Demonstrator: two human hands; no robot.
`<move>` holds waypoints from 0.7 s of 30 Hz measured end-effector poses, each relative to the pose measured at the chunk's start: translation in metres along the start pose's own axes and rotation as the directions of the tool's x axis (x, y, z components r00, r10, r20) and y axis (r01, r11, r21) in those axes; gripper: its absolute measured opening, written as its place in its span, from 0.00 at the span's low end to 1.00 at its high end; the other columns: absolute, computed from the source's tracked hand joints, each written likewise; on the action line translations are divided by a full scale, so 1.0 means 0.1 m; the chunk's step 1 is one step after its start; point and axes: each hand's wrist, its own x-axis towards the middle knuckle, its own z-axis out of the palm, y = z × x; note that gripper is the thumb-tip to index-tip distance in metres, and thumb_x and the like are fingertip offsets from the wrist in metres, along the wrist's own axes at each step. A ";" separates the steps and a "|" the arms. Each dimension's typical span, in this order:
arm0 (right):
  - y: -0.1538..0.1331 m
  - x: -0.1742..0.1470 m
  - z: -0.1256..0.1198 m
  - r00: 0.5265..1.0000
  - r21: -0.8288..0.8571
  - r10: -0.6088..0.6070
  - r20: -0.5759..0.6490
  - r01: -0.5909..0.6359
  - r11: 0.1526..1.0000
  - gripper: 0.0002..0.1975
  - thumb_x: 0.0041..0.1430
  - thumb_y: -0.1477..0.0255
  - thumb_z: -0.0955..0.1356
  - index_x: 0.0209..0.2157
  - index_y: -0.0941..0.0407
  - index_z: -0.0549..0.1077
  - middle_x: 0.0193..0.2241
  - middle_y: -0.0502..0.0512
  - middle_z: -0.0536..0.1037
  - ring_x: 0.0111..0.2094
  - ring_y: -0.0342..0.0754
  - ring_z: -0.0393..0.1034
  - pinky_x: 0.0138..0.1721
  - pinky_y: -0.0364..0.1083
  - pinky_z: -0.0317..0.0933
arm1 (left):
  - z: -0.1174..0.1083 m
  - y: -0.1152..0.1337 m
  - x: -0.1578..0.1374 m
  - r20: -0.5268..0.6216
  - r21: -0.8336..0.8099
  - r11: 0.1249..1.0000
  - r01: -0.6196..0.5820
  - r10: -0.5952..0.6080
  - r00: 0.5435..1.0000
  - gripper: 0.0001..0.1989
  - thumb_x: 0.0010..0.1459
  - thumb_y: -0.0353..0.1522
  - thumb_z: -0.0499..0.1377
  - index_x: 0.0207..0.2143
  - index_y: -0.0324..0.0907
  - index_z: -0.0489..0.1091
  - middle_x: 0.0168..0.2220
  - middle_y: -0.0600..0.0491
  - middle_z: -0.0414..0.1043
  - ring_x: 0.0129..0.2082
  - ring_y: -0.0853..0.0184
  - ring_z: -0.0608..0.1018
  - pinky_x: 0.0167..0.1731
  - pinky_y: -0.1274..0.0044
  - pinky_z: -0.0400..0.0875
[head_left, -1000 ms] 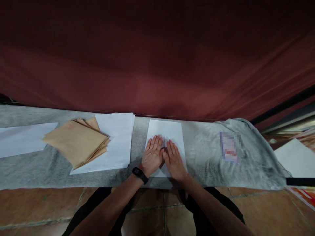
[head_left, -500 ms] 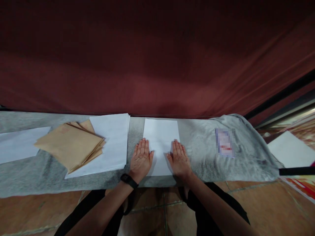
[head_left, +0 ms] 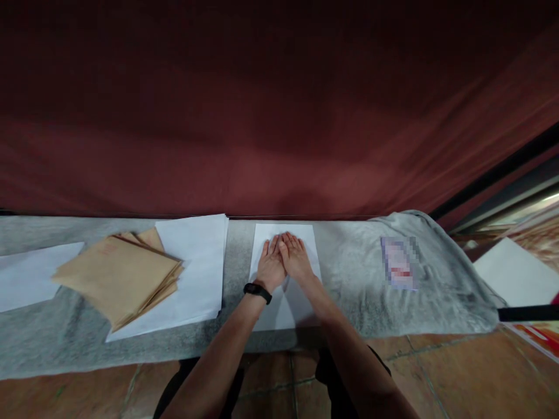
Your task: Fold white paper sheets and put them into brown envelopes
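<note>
Far left, a long white paper sheet (head_left: 30, 276) runs out of view, its near end tucked under the corner of a fanned pile of tan paper envelopes (head_left: 126, 273). Those envelopes lean across a thick stack of large white paper (head_left: 201, 279), whose front corner reaches towards the near edge of the grey plush cloth (head_left: 349, 262). Just a narrow strip of cloth parts that stack from the single white rectangular sheet (head_left: 279, 314), and here's the action, right in the middle! The left hand (head_left: 271, 269), a black band (head_left: 257, 291) on its wrist, lies palm down on it, fingers straight and slightly apart. The right hand (head_left: 296, 256) presses in alongside, overlapping it, fingers stretched out and close together; neither is gripping. Behind, the dark red fabric curtain (head_left: 262, 116) walls off the far edge, close to the sheet's top. Rightwards there's more elbow room: a wide stretch of cloth before a small flat blurred purplish rectangle (head_left: 398, 265). Then rumpled folds, the cloth's rounded end, a black bar (head_left: 528, 313) and another white sheet (head_left: 517, 270) beyond. Brown floor tiles (head_left: 437, 372) front everything.
</note>
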 end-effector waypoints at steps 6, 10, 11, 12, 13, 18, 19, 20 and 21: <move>0.05 0.14 0.12 0.999 -0.120 0.039 -0.036 -0.043 0.992 0.27 0.77 0.64 0.52 0.68 0.59 0.63 0.69 0.59 0.61 0.71 0.53 0.51 0.71 0.56 0.42 | 0.03 -0.12 0.11 -0.011 0.042 0.996 0.079 -0.079 0.997 0.31 0.67 0.28 0.45 0.72 0.36 0.51 0.72 0.44 0.52 0.73 0.58 0.52 0.71 0.61 0.46; 0.15 0.16 0.14 0.995 -0.212 0.043 -0.094 -0.062 0.975 0.27 0.76 0.64 0.54 0.69 0.61 0.61 0.70 0.62 0.59 0.71 0.55 0.51 0.70 0.58 0.43 | 0.05 -0.17 0.17 -0.084 0.031 0.977 0.212 -0.209 0.974 0.29 0.69 0.31 0.42 0.70 0.33 0.54 0.72 0.42 0.52 0.73 0.58 0.54 0.71 0.62 0.48; 0.20 0.16 0.14 0.992 -0.234 0.045 -0.117 -0.072 0.969 0.27 0.76 0.64 0.55 0.69 0.62 0.60 0.70 0.64 0.58 0.71 0.56 0.52 0.70 0.58 0.44 | 0.06 -0.19 0.18 -0.105 0.023 0.970 0.242 -0.239 0.965 0.29 0.70 0.33 0.42 0.70 0.32 0.54 0.72 0.41 0.53 0.73 0.58 0.54 0.71 0.61 0.48; 0.25 0.16 0.14 0.988 -0.255 0.053 -0.144 -0.089 0.963 0.28 0.76 0.63 0.55 0.69 0.63 0.60 0.70 0.65 0.58 0.71 0.57 0.53 0.70 0.58 0.45 | 0.07 -0.22 0.19 -0.124 0.015 0.964 0.267 -0.263 0.957 0.30 0.70 0.35 0.42 0.70 0.31 0.55 0.72 0.40 0.53 0.73 0.57 0.55 0.71 0.61 0.49; 0.30 0.15 0.14 0.983 -0.271 0.065 -0.171 -0.111 0.956 0.28 0.76 0.63 0.55 0.69 0.64 0.60 0.69 0.66 0.59 0.70 0.57 0.53 0.69 0.58 0.46 | 0.08 -0.25 0.20 -0.138 0.009 0.958 0.285 -0.281 0.950 0.30 0.71 0.36 0.42 0.70 0.30 0.55 0.71 0.39 0.53 0.73 0.56 0.55 0.70 0.61 0.49; 0.53 0.11 0.10 0.966 -0.313 0.065 -0.251 -0.145 0.939 0.30 0.75 0.62 0.55 0.68 0.68 0.61 0.67 0.71 0.62 0.69 0.60 0.56 0.68 0.59 0.49 | 0.09 -0.38 0.18 -0.169 -0.004 0.950 0.314 -0.310 0.936 0.31 0.71 0.37 0.42 0.69 0.28 0.56 0.71 0.38 0.54 0.72 0.55 0.57 0.70 0.60 0.49; 0.57 0.10 0.09 0.964 -0.314 0.059 -0.260 -0.142 0.939 0.30 0.75 0.62 0.55 0.68 0.68 0.61 0.67 0.71 0.62 0.68 0.60 0.57 0.67 0.59 0.49 | 0.09 -0.39 0.17 -0.173 -0.007 0.947 0.320 -0.317 0.933 0.31 0.71 0.37 0.43 0.69 0.29 0.56 0.71 0.38 0.54 0.72 0.55 0.57 0.70 0.60 0.49; 0.60 0.09 0.08 0.962 -0.314 0.057 -0.266 -0.142 0.939 0.30 0.75 0.62 0.54 0.68 0.68 0.60 0.67 0.71 0.62 0.68 0.60 0.57 0.67 0.60 0.50 | 0.08 -0.41 0.16 -0.177 -0.010 0.945 0.328 -0.325 0.929 0.30 0.70 0.37 0.43 0.69 0.30 0.56 0.70 0.38 0.55 0.72 0.55 0.57 0.70 0.60 0.49; 0.62 0.07 0.06 0.962 -0.313 0.058 -0.268 -0.144 0.939 0.30 0.75 0.62 0.54 0.68 0.68 0.60 0.67 0.71 0.62 0.68 0.61 0.57 0.67 0.60 0.50 | 0.08 -0.42 0.15 -0.180 -0.011 0.942 0.336 -0.332 0.926 0.30 0.70 0.37 0.43 0.69 0.30 0.56 0.70 0.38 0.56 0.72 0.55 0.58 0.70 0.60 0.50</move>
